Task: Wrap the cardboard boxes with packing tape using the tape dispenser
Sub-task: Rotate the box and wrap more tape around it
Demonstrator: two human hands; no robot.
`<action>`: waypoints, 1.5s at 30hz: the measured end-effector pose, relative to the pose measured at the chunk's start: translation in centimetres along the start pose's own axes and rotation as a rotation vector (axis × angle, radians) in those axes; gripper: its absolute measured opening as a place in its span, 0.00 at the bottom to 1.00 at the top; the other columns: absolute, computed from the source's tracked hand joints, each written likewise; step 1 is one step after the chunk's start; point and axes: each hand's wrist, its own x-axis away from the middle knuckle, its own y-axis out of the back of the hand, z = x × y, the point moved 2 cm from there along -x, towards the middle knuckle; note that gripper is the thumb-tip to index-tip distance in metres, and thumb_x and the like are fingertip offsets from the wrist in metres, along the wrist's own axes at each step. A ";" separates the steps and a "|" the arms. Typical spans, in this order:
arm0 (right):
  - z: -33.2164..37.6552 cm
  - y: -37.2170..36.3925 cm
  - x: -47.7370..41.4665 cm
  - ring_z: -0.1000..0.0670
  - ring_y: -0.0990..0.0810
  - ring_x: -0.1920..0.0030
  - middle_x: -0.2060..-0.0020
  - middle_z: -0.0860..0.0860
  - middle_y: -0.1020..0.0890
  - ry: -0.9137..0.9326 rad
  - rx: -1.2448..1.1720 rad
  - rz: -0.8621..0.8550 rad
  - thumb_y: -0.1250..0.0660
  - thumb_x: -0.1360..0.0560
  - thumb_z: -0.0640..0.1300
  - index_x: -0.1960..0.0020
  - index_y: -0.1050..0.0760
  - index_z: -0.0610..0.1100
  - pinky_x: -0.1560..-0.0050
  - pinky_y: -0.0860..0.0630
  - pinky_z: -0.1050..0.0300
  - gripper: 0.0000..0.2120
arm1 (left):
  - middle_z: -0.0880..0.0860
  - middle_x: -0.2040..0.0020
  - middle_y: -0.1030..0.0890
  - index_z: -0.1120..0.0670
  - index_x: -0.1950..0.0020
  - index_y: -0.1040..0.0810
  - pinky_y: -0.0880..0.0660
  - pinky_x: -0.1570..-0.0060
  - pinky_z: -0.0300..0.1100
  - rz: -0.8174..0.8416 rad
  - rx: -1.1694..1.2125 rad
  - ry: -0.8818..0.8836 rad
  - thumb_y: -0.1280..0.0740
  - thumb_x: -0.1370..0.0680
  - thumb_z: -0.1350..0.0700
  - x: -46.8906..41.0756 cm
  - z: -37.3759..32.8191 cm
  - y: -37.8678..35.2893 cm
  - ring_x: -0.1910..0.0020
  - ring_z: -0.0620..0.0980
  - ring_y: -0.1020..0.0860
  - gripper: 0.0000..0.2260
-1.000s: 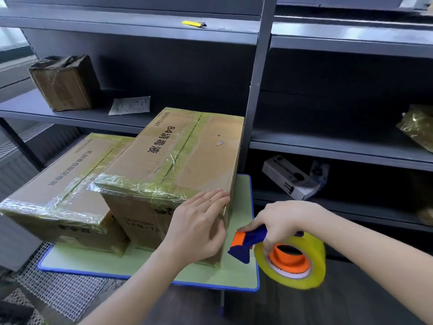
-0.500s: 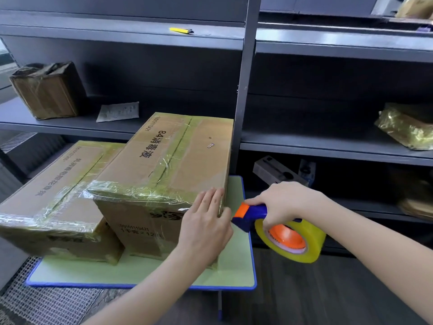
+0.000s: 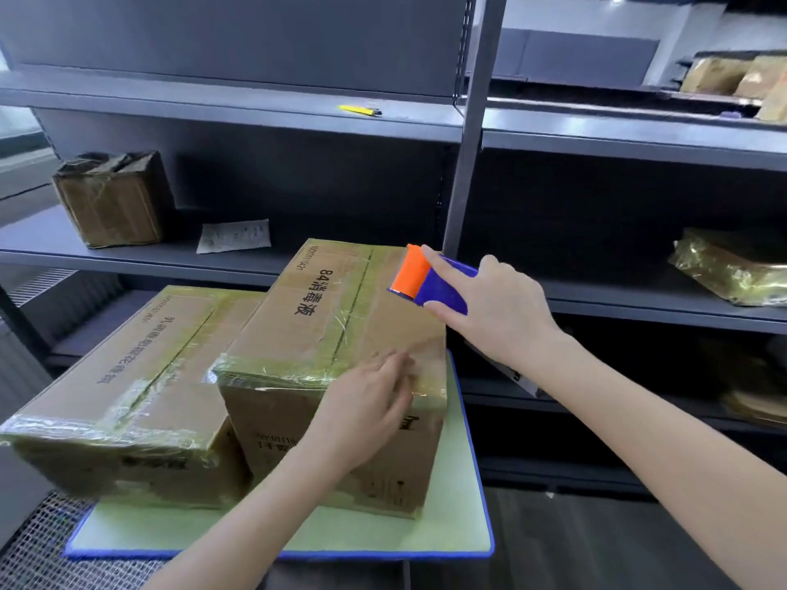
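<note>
Stockroom or packing area: grey metal shelving (image 3: 255, 121) holding taped parcels (image 3: 113, 198), a loose slip (image 3: 234, 236), foil-wrapped bundles (image 3: 732, 266); taped cardboard boxes (image 3: 336, 334) on a small tabletop (image 3: 464, 525).

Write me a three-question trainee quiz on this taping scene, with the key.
1. True or false: the left hand grips the tape dispenser.
2. The right hand holds the dispenser over: A the taller box; B a chair; C a sink.
3. Fill in: the taller box stands on a green ___ with a blue edge.
Key: 1 false, it presses the taller box; 2 A; 3 mat.
</note>
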 end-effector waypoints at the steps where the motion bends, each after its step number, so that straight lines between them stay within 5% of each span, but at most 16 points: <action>1: 0.9 -0.3 -0.6 0.48 0.34 0.61 0.58 0.46 0.34 0.022 -0.001 -0.027 0.49 0.22 0.64 0.24 0.58 0.60 0.62 0.36 0.56 0.31 | 0.50 0.36 0.24 0.54 0.35 0.27 0.31 0.43 0.43 -0.037 0.011 0.022 0.47 0.21 0.52 0.3 1.0 0.9 0.36 0.52 0.27 0.18; 4: 3.4 -2.0 -2.2 0.46 0.32 0.63 0.61 0.43 0.28 0.088 -0.041 -0.105 0.34 0.27 0.60 0.24 0.44 0.55 0.64 0.36 0.54 0.35 | 0.51 0.37 0.23 0.55 0.33 0.28 0.29 0.45 0.44 -0.116 0.009 0.146 0.45 0.20 0.58 1.2 4.6 3.2 0.40 0.53 0.24 0.16; 8: 6.4 -4.8 -4.3 0.43 0.26 0.65 0.64 0.42 0.26 0.115 -0.100 -0.183 0.24 0.34 0.54 0.28 0.33 0.45 0.64 0.29 0.51 0.38 | 0.52 0.33 0.26 0.55 0.32 0.29 0.37 0.34 0.41 -0.122 -0.029 0.273 0.45 0.20 0.61 2.7 9.2 4.8 0.32 0.53 0.31 0.17; 12: 9.0 -6.1 -5.2 0.46 0.32 0.65 0.65 0.45 0.31 0.105 -0.120 -0.177 0.23 0.34 0.52 0.29 0.32 0.47 0.62 0.30 0.51 0.37 | 0.53 0.29 0.31 0.57 0.33 0.28 0.49 0.28 0.41 -0.113 -0.068 0.302 0.50 0.21 0.57 3.9 12.7 5.4 0.28 0.49 0.36 0.20; 15: 9.9 -7.2 -5.0 0.48 0.36 0.63 0.64 0.46 0.31 0.098 -0.129 -0.133 0.24 0.33 0.50 0.29 0.32 0.49 0.61 0.30 0.51 0.35 | 0.51 0.28 0.32 0.56 0.32 0.28 0.43 0.30 0.39 -0.128 -0.022 0.332 0.45 0.19 0.58 4.4 14.1 5.6 0.27 0.47 0.37 0.17; 23: 10.1 -8.4 -4.4 0.42 0.26 0.63 0.63 0.43 0.26 0.082 -0.166 -0.139 0.20 0.36 0.46 0.33 0.27 0.46 0.62 0.26 0.50 0.34 | 0.51 0.32 0.27 0.57 0.37 0.23 0.36 0.35 0.38 -0.208 0.006 0.340 0.40 0.20 0.61 4.1 14.4 5.9 0.32 0.49 0.30 0.14; 28: 11.1 -8.4 -4.0 0.36 0.22 0.46 0.48 0.37 0.21 0.049 -0.016 -0.195 0.22 0.36 0.46 0.33 0.27 0.47 0.41 0.29 0.39 0.33 | 0.47 0.32 0.27 0.55 0.36 0.24 0.32 0.40 0.39 -0.256 0.018 0.391 0.42 0.20 0.62 4.4 13.7 6.2 0.34 0.46 0.28 0.15; 30: 11.7 -8.1 -3.9 0.36 0.25 0.40 0.42 0.37 0.23 0.106 -0.052 -0.256 0.25 0.33 0.45 0.33 0.26 0.46 0.37 0.33 0.39 0.29 | 0.47 0.33 0.26 0.55 0.37 0.23 0.30 0.42 0.39 -0.264 0.035 0.402 0.42 0.21 0.62 4.6 13.5 6.1 0.36 0.46 0.27 0.15; 33: 13.5 -7.5 -3.8 0.40 0.23 0.49 0.50 0.40 0.21 0.336 -0.269 -0.316 0.27 0.31 0.40 0.41 0.20 0.44 0.48 0.26 0.45 0.18 | 0.47 0.38 0.22 0.57 0.41 0.20 0.29 0.46 0.37 -0.286 0.107 0.382 0.40 0.22 0.64 5.1 13.3 6.0 0.43 0.48 0.22 0.14; 37: 16.1 -7.4 -4.0 0.44 0.22 0.56 0.56 0.44 0.20 0.547 -0.503 -0.053 0.39 0.24 0.45 0.44 0.18 0.42 0.58 0.22 0.51 0.14 | 0.42 0.55 0.19 0.56 0.53 0.19 0.24 0.55 0.37 -0.391 0.377 0.501 0.40 0.22 0.65 6.5 13.9 7.0 0.58 0.42 0.20 0.11; 40: 17.4 -8.1 -4.4 0.43 0.24 0.40 0.42 0.43 0.21 0.607 -0.539 0.136 0.47 0.21 0.50 0.37 0.23 0.42 0.42 0.25 0.49 0.21 | 0.51 0.64 0.19 0.58 0.60 0.22 0.23 0.58 0.45 -0.285 0.546 0.660 0.40 0.22 0.63 7.2 15.5 7.1 0.65 0.49 0.20 0.10; 45: 18.0 -8.7 -3.9 0.52 0.45 0.25 0.27 0.50 0.35 0.619 -0.546 0.309 0.44 0.18 0.45 0.28 0.35 0.44 0.28 0.40 0.53 0.20 | 0.53 0.70 0.21 0.62 0.64 0.22 0.27 0.66 0.39 -0.106 0.770 0.683 0.40 0.19 0.53 7.7 14.7 6.2 0.70 0.47 0.24 0.18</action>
